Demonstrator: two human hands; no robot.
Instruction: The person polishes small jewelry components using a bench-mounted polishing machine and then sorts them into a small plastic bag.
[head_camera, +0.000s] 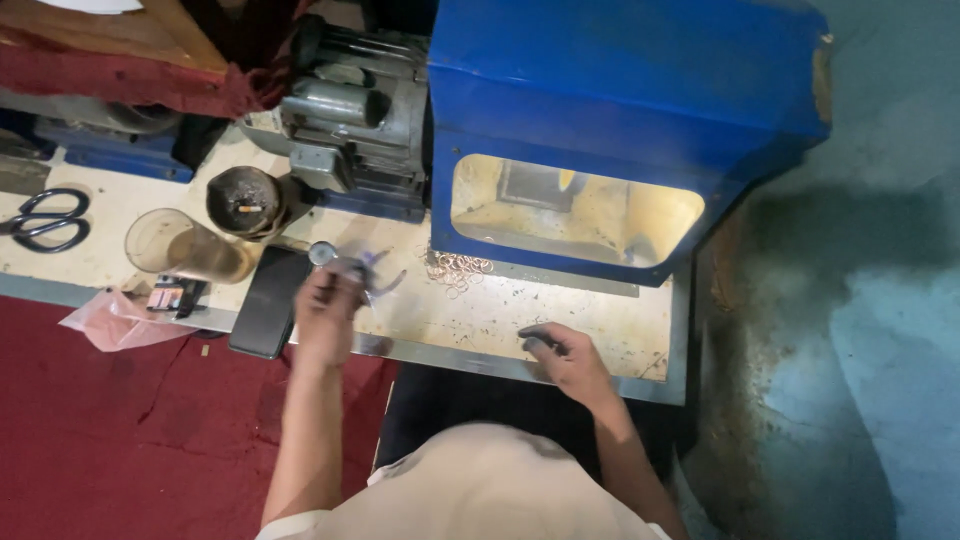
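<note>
Blue hood (620, 90) fills the far right of the table (620, 340), its lit opening facing the person, grey motor (350, 120) just to its left. Nearer left lie a glass (185, 245), a black phone (270, 300), scissors (45, 218). Left hand (325, 310) is raised over the table, fingers closed around a small blurred tool (360, 270); it looks light, stiff metal, best pinched at the shaft. Right hand (565, 360) rests at the near edge, curled on a small dark piece (538, 335), likely hard and slippery. Thin wire rings (458, 268) lie between the hands, flimsy, easily bent.
</note>
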